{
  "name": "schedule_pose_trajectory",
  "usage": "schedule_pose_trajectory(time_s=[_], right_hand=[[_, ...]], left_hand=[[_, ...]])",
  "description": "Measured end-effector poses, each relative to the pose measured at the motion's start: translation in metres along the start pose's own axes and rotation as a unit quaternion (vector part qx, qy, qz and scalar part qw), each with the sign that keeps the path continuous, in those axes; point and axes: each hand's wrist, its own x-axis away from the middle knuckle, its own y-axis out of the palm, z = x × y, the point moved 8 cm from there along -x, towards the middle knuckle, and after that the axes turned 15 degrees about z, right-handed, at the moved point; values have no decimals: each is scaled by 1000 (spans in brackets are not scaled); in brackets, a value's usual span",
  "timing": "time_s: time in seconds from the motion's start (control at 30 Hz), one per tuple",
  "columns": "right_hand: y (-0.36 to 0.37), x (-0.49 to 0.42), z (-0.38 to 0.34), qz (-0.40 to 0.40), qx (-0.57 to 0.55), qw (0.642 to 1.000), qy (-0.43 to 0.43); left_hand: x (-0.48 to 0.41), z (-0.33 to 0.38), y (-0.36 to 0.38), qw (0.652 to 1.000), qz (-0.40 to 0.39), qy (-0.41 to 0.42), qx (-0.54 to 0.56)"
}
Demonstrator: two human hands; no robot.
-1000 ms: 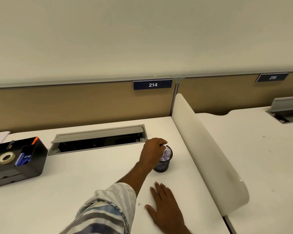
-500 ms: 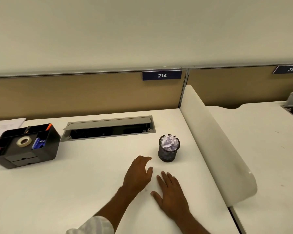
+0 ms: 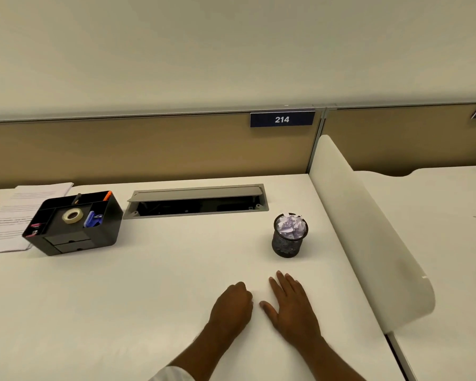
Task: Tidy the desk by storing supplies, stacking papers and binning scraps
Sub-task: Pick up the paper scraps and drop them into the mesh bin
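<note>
Both hands, left hand (image 3: 232, 306) loosely curled and right hand (image 3: 289, 309) flat, rest empty-fingered on the white worktop (image 3: 154, 292). Crumpled scraps fill the black mesh cup (image 3: 289, 237), so binning looks done.

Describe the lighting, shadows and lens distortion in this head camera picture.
Head view: soft, even light; the mesh cup and the black organizer cast only faint shadows on the desk. No glare. Wide-angle bending curves the partition rail. Both hands, left and right, look sharp.

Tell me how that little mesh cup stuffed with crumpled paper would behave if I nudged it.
The mesh cup probably slides easily: only crumpled paper fills it. Taller than wide, it may tip. Heaped scraps could spill.
</note>
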Motion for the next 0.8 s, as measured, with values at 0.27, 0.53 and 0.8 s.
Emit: schedule_pose_trajectory(time_s=[0.27,0.53,0.8], right_hand=[[3,2,0,-13,-9,1000,1],[2,0,3,-42,-6,999,30],[11,-4,5,-84,-17,995,44]], left_hand=[[-25,7,-14,1000,21,2,13],[-141,54,-97,957,183,-60,216],[-186,80,-53,975,113,4,193]])
